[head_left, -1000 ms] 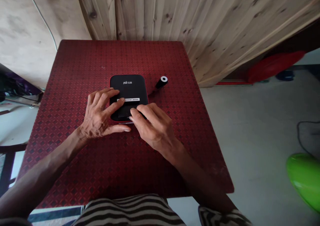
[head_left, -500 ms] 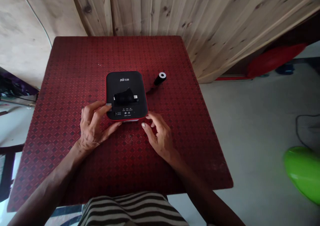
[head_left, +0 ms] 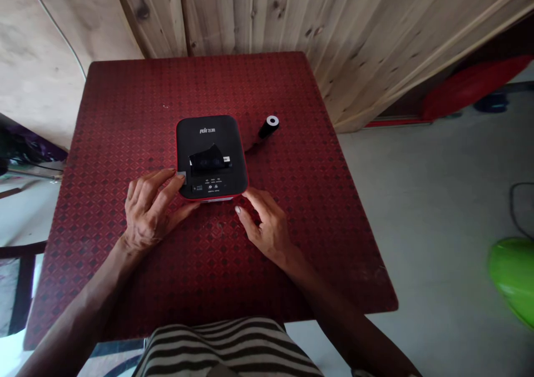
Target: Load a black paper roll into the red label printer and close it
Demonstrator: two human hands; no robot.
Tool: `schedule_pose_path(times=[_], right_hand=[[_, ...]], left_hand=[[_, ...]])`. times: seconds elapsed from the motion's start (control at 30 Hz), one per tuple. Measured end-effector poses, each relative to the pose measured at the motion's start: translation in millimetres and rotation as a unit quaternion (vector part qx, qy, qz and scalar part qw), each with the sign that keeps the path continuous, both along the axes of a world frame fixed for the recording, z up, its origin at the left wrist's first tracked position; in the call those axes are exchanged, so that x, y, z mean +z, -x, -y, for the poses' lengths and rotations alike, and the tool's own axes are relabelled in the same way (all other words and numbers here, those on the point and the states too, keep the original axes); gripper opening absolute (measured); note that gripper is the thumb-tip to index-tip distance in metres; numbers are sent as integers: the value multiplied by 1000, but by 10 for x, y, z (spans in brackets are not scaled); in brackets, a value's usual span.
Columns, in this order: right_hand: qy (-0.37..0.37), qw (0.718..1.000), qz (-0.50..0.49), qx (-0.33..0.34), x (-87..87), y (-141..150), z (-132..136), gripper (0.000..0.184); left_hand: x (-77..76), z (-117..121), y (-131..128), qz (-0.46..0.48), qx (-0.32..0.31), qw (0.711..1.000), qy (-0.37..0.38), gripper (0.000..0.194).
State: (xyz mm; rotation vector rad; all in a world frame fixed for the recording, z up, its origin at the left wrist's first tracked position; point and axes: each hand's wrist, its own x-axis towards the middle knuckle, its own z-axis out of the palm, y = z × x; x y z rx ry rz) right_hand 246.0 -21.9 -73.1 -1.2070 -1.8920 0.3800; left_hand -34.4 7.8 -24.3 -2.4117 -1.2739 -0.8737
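A black, round-cornered box-shaped device (head_left: 212,177) with a red rim and pale lettering lies flat on the red patterned table. On its top is a dark glossy patch (head_left: 207,157) beside a small white label. My left hand (head_left: 148,204) grips the near left corner: a fingertip rests on a small grey tab (head_left: 181,179), and the thumb reaches the front edge. At the near right corner, my right hand (head_left: 267,224) touches the side with its fingers, while its thumb points away from the device. Nothing is held in it.
Right of the device lies a short black cylinder (head_left: 268,126) with a white ringed end; a dark cord runs from it towards the device. The red table (head_left: 200,88) stands against a wooden plank wall (head_left: 258,15). A green object (head_left: 513,277) stands on the floor at right.
The view has shifted slightly. My left hand has slid a little to the left, its thumb drawing back along the front edge. My right hand and the device stay nearly in place.
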Motion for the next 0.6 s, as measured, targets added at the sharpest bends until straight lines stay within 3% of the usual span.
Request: schedule_pose_path(times=[0.2, 0.4, 0.6], right_hand=[[3, 1000, -5, 6, -10, -10, 4, 42], [4, 1000, 6, 5, -21, -6, -3, 43], [21, 1000, -3, -5, 3, -11, -3, 38]], left_hand=[[50, -43, 42, 2, -13, 1000, -5, 49], [138, -89, 71, 22, -33, 998, 38, 43], [29, -88, 0, 78, -45, 995, 38, 53]])
